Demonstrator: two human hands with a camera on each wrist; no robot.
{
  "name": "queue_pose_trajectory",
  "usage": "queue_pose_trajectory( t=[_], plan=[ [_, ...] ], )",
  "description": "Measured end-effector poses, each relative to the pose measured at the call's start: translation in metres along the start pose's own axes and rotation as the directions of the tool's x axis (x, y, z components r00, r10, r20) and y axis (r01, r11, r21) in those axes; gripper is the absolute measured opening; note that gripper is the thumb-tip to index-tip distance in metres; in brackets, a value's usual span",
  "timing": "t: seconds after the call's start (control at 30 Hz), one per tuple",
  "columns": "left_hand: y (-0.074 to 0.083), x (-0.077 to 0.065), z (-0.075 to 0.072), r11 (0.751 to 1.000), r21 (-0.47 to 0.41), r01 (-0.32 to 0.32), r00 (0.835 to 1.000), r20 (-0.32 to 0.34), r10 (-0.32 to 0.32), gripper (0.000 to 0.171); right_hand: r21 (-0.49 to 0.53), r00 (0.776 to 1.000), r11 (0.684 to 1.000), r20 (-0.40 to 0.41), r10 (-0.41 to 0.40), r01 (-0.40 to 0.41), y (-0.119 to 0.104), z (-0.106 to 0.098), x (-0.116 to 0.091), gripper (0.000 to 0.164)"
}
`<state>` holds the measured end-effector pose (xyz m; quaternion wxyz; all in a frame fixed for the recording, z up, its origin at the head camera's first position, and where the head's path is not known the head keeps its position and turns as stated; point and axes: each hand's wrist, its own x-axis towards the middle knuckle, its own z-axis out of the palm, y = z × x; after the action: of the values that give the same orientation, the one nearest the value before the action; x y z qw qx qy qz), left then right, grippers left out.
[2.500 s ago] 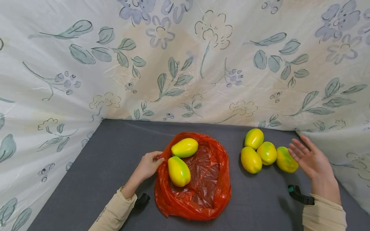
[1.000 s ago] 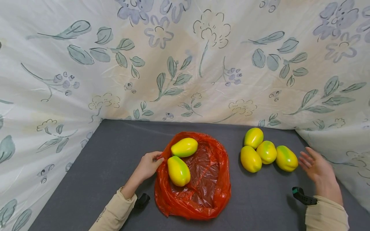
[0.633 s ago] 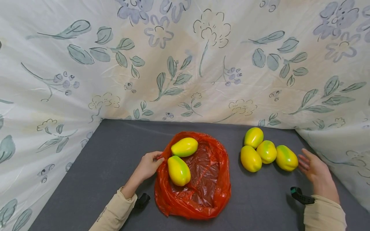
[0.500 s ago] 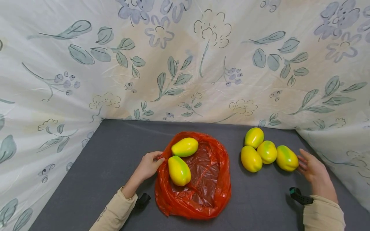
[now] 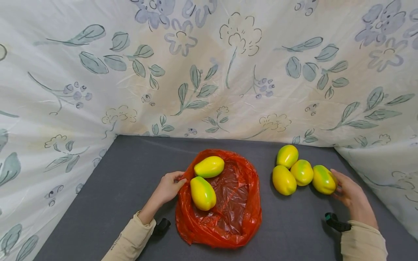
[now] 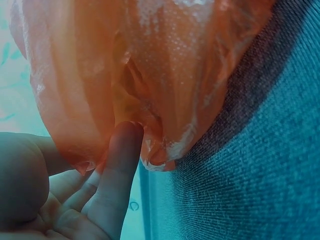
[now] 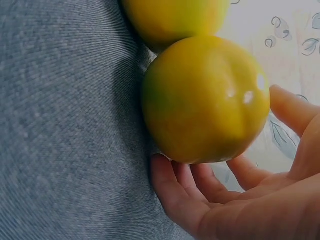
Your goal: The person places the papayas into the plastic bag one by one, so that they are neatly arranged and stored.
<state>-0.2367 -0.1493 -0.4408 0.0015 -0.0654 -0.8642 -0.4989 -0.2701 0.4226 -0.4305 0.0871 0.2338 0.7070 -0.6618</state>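
In the head view, my left hand (image 5: 167, 186) pinches the left rim of a red plastic bag (image 5: 249, 203). The left wrist view shows the thin bag film (image 6: 170, 75) bunched at my fingertips. Inside the bag lie two yellow-green papayas, an upper papaya (image 5: 209, 167) and a lower papaya (image 5: 203, 194). On the right, my right hand (image 5: 352, 197) curves its thumb and fingers around the near end of the rightmost papaya (image 5: 323, 179), which sits on the table. The right wrist view has this papaya (image 7: 205, 100) between thumb and fingers, some fingertips hidden behind it.
Left of the gripped fruit, three more papayas (image 5: 284, 180) rest close together on the dark grey table (image 5: 130, 159). Behind and at both sides hangs a floral cloth (image 5: 196, 90). Each wrist wears a black strap (image 5: 337, 223).
My right hand has moved away to the right, then back left and in around the end of the rightmost papaya. My left hand and the bag have stayed in place.
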Motion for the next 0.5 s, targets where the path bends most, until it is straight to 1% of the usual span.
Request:
queue_pose_trajectory(
  t=[0.13, 0.2, 0.37, 0.5],
  plan=[
    [-0.001, 0.000, 0.000, 1.000, 0.000, -0.002, 1.000, -0.001, 0.002, 0.024, -0.017, 1.000, 1.000, 0.007, 0.002, -0.001, 0.001, 0.001, 0.000, 0.108],
    [-0.001, 0.000, 0.000, 1.000, 0.001, -0.002, 1.000, -0.002, 0.002, 0.024, -0.040, 1.000, 0.999, 0.005, -0.001, 0.001, 0.000, 0.003, -0.002, 0.106],
    [0.000, 0.000, -0.001, 1.000, 0.003, -0.001, 1.000, 0.000, 0.001, 0.024, -0.088, 1.000, 0.996, -0.014, 0.000, -0.001, -0.003, 0.010, -0.006, 0.101],
    [0.000, 0.000, -0.001, 1.000, 0.007, 0.000, 1.000, 0.001, 0.000, 0.024, -0.093, 0.999, 0.996, -0.049, 0.007, -0.012, -0.003, 0.013, -0.007, 0.105]
  ],
)
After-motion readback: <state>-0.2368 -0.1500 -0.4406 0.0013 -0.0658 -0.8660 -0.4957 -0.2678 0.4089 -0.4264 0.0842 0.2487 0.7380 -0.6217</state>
